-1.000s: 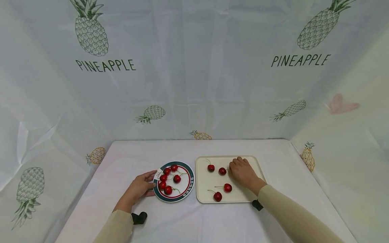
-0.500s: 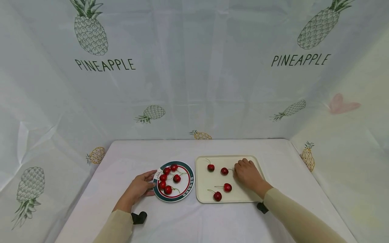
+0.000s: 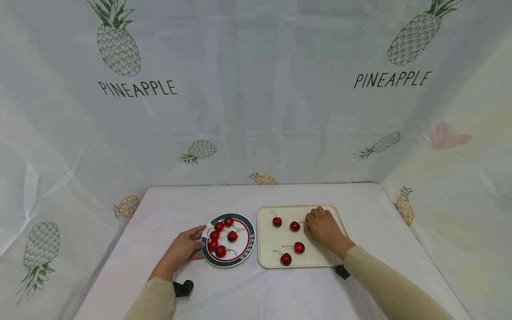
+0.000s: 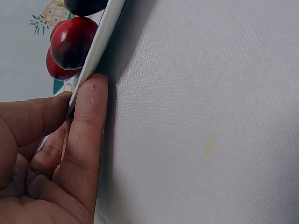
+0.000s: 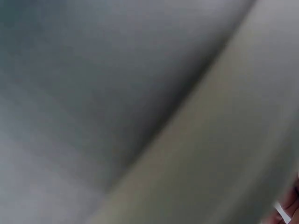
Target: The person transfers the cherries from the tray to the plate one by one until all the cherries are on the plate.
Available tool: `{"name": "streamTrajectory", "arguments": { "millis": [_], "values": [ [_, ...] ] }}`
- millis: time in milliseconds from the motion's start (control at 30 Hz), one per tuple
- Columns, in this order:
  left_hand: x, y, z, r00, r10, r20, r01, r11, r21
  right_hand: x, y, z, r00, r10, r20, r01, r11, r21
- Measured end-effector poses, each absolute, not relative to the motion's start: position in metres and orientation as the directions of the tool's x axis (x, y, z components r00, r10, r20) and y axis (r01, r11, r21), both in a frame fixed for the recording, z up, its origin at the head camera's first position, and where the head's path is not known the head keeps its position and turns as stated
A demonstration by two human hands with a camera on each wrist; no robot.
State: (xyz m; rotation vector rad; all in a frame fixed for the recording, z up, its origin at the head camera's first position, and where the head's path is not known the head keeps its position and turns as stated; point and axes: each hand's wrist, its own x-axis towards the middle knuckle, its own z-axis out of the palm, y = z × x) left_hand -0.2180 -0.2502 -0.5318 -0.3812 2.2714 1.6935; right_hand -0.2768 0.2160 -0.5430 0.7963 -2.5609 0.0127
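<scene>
A: Grip, nearest first?

B: Your left hand [image 3: 182, 245] pinches the rim of the round plate [image 3: 242, 246], thumb above, finger beneath. Your right hand [image 3: 323, 229] is over the tray [image 3: 268, 240]; fingertips hidden, right wrist view blurred. Cannot tell whether it pinches anything.

A: Progress?

B: Part-way, I judge. Plate cherries [image 3: 220, 251] lie clustered, mostly toward your left hand. Left on the tray: two near cherries [image 3: 286, 259], two far cherries [image 3: 294, 226]. One far stem points at your right hand.

A: In the way?

B: Your right hand hides part of the tray. Plate and tray sit side by side, just apart. Farther: white-covered table [image 3: 192, 200], then pineapple-print cloth [image 3: 256, 102].
</scene>
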Motion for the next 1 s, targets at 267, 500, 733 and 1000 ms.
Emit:
{"name": "streamTrajectory", "arguments": {
  "millis": [267, 500, 733, 1000],
  "values": [
    [-0.218, -0.250, -0.532, -0.926, -0.042, -0.375, -0.372, 0.272, 0.887, -0.279, 0.213, -0.540, -0.776, -0.526, 0.348, -0.517, 0.847, 0.125],
    [-0.219, -0.250, -0.533, -0.921, -0.046, -0.386, -0.383, 0.273, 0.882, -0.282, 0.213, -0.541, -0.760, -0.532, 0.374, -0.518, 0.843, 0.145],
    [-0.221, -0.251, -0.535, -0.924, -0.050, -0.380, -0.378, 0.281, 0.882, -0.279, 0.209, -0.534, -0.755, -0.535, 0.378, -0.501, 0.844, 0.194],
    [-0.221, -0.251, -0.536, -0.921, -0.056, -0.387, -0.386, 0.276, 0.880, -0.276, 0.194, -0.525, -0.736, -0.535, 0.414, -0.494, 0.843, 0.211]
  ]
}}
